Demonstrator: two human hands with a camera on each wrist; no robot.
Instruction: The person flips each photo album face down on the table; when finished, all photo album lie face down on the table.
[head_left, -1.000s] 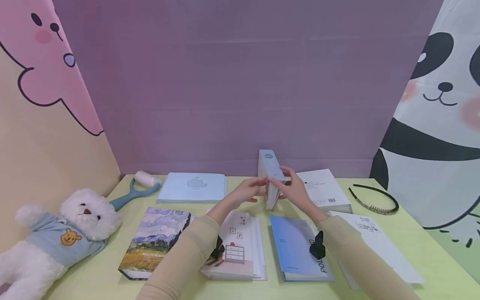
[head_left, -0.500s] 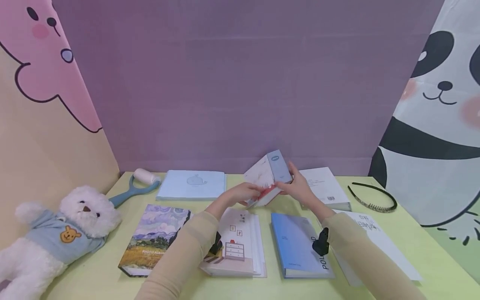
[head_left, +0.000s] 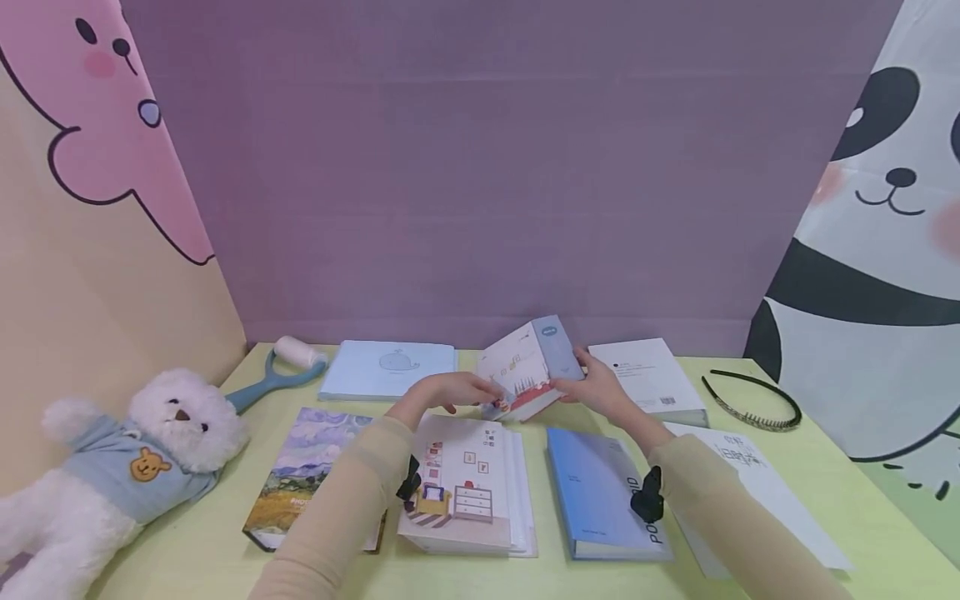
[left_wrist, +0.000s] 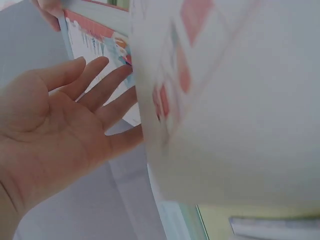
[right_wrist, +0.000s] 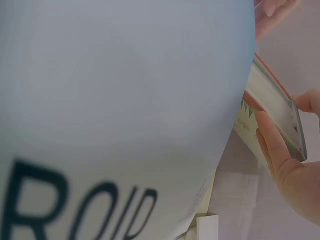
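Observation:
My right hand (head_left: 600, 385) grips a thick photo album (head_left: 517, 375) by its grey-blue spine, thumb on one side and fingers on the other. The album is tilted above the back middle of the table, its white cover with a red lower edge facing me. My left hand (left_wrist: 70, 110) is at the album's left end with its fingers spread and fairly straight. Whether those fingertips touch the cover is hard to tell. In the right wrist view a blue album (right_wrist: 125, 100) fills much of the frame, with the held album's page edges (right_wrist: 272, 95) beyond it.
Along the front lie a landscape-painted album (head_left: 300, 475), an album with a drawn dresser (head_left: 457, 467), a blue album (head_left: 600, 492) and a white one (head_left: 757, 492). Behind are a whale album (head_left: 390, 367), a white book (head_left: 645, 375), a lint roller (head_left: 281, 367), a headband (head_left: 753, 404) and a teddy bear (head_left: 150, 467).
The album has turned from spine-forward and upright to tilted with its cover showing, and has come slightly lower. My left hand has released its hold and drawn a little left; the right hand still holds the spine.

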